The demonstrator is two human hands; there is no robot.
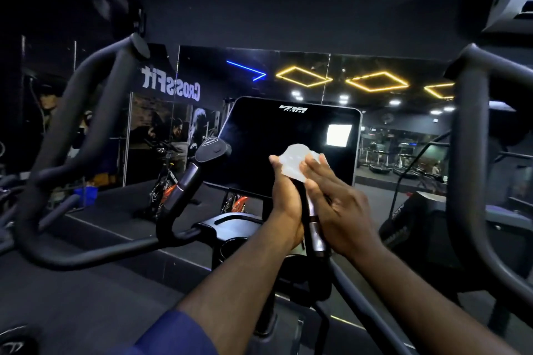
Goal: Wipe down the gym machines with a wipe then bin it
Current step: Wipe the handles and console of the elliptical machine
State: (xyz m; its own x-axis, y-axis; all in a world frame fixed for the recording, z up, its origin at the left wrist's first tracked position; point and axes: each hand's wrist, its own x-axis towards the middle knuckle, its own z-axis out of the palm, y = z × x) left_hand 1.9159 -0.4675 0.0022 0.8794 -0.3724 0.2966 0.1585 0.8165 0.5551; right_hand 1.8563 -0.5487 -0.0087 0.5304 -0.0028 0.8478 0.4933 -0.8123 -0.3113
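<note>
Pinning what feels a limp, light wipe (297, 160) atop the handle (315, 229), my left hand (285, 204) grips it while my right hand (341, 212) presses with straight fingers (314, 171).

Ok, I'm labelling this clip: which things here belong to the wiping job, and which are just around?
In the job: wipe, machine handle, left hand, right hand.
Just around: wall mirror, CrossFit lettering, orange bike.

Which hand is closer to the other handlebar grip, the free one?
Left. The left hand sits right of the free grip; the right hand lies farther right, beyond the wiped handle.
</note>
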